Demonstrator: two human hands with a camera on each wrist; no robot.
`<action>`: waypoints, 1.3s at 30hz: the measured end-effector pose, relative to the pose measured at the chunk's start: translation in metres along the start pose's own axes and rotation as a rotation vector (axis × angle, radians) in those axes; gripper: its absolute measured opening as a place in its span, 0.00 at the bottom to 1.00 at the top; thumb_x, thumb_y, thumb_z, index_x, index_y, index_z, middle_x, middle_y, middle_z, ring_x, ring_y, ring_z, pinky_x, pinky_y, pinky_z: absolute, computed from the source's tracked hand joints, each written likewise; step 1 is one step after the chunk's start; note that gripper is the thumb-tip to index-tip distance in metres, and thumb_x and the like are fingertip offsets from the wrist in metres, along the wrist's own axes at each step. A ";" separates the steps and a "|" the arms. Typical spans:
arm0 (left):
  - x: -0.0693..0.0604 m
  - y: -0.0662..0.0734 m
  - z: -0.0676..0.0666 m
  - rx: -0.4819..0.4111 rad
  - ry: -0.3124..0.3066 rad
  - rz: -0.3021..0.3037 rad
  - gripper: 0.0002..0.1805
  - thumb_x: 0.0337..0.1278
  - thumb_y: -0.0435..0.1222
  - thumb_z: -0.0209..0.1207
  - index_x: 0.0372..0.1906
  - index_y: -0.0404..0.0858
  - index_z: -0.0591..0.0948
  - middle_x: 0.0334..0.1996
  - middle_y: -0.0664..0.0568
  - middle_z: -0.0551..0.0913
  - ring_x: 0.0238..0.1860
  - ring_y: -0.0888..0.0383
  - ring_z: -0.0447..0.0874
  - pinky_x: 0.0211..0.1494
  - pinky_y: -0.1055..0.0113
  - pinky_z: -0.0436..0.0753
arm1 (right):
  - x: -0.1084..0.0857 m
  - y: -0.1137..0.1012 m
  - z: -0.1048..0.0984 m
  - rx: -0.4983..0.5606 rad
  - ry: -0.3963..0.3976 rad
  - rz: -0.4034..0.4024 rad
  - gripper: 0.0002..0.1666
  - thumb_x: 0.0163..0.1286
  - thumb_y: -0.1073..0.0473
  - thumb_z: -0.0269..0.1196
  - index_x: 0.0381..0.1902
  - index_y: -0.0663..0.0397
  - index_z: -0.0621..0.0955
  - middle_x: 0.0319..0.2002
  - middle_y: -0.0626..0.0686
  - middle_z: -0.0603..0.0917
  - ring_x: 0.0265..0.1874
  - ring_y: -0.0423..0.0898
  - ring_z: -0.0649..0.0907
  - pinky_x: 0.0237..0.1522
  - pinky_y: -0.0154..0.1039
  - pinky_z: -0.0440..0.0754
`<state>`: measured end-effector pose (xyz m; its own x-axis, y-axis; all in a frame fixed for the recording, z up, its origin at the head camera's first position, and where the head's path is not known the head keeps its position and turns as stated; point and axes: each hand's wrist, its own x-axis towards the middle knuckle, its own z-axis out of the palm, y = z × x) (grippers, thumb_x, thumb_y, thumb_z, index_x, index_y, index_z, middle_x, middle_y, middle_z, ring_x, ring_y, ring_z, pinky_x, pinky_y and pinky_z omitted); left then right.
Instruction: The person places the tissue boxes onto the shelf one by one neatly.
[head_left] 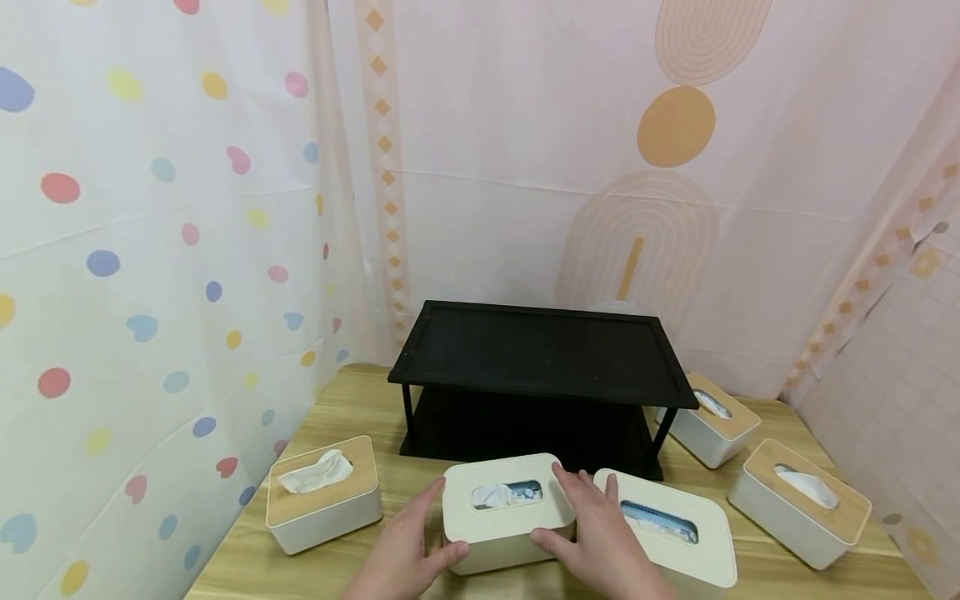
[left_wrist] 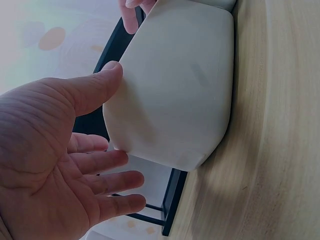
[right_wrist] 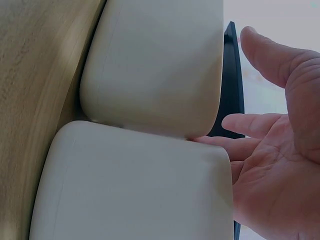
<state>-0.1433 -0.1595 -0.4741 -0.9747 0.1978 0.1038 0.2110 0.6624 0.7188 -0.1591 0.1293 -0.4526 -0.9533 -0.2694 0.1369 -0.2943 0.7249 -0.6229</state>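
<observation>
A tissue box (head_left: 502,529) with an off-white lid and tissue showing in its slot stands on the table between both hands. My left hand (head_left: 405,550) is at its left end, thumb at the near edge; in the left wrist view the thumb and a fingertip meet the box wall (left_wrist: 175,85), other fingers extended. My right hand (head_left: 596,525) lies at its right end with fingers spread. A second off-white tissue box (head_left: 712,542) sits close on the right. In the right wrist view the right fingers (right_wrist: 250,125) reach beside the gap between the boxes, thumb raised off them.
A black two-level rack (head_left: 540,346) stands behind the boxes. One wood-lidded tissue box (head_left: 322,500) is at the left; two more, a near one (head_left: 795,508) and a far one (head_left: 705,429), are at the right. Patterned curtains (head_left: 487,125) surround the wooden table (head_left: 255,575).
</observation>
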 end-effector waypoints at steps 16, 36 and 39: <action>-0.002 -0.008 -0.008 -0.004 0.083 -0.079 0.44 0.64 0.47 0.74 0.78 0.32 0.69 0.72 0.34 0.78 0.66 0.35 0.83 0.68 0.37 0.81 | 0.000 -0.009 0.010 0.119 -0.098 0.010 0.59 0.66 0.38 0.75 0.84 0.59 0.63 0.82 0.66 0.64 0.83 0.71 0.59 0.81 0.75 0.47; -0.005 -0.019 -0.014 -0.223 0.064 -0.180 0.44 0.68 0.47 0.71 0.81 0.36 0.66 0.71 0.30 0.77 0.57 0.41 0.89 0.56 0.50 0.90 | 0.003 -0.018 0.028 0.382 -0.108 0.179 0.65 0.74 0.34 0.68 0.87 0.64 0.47 0.82 0.73 0.60 0.76 0.73 0.71 0.71 0.69 0.75; -0.006 -0.020 -0.013 -0.279 0.063 -0.177 0.44 0.68 0.45 0.71 0.82 0.37 0.65 0.72 0.28 0.75 0.57 0.41 0.90 0.55 0.56 0.91 | 0.005 -0.010 0.032 0.472 -0.103 0.199 0.63 0.76 0.36 0.67 0.86 0.66 0.48 0.82 0.74 0.59 0.73 0.74 0.74 0.67 0.64 0.81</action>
<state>-0.1427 -0.1835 -0.4803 -0.9989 0.0468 -0.0038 0.0181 0.4578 0.8889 -0.1584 0.1003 -0.4702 -0.9688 -0.2343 -0.0812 -0.0227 0.4099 -0.9119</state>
